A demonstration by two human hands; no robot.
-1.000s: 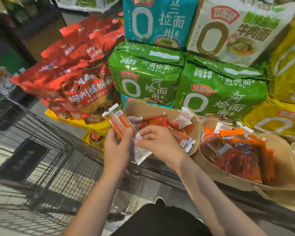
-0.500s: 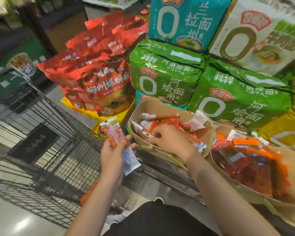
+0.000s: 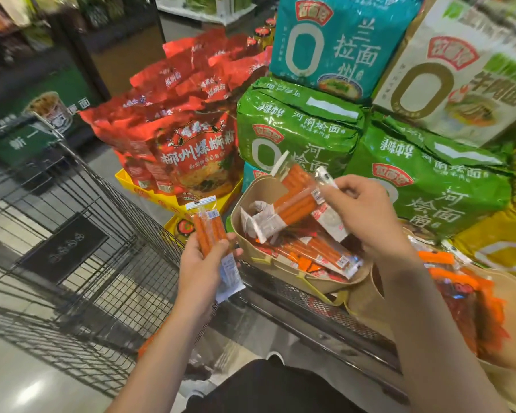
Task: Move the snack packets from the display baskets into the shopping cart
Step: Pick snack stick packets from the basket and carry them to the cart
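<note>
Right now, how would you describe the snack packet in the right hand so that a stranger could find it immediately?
Find the big green noodle bags; just below them stands a tan display basket full of orange packets. The snack packet is the one lifted above that basket, pinched by the right hand. Unlike its neighbours lying inside, it hangs in the air.

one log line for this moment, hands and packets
left hand: holds snack packets | right hand: lifts packets above basket | cart: beside, left
</note>
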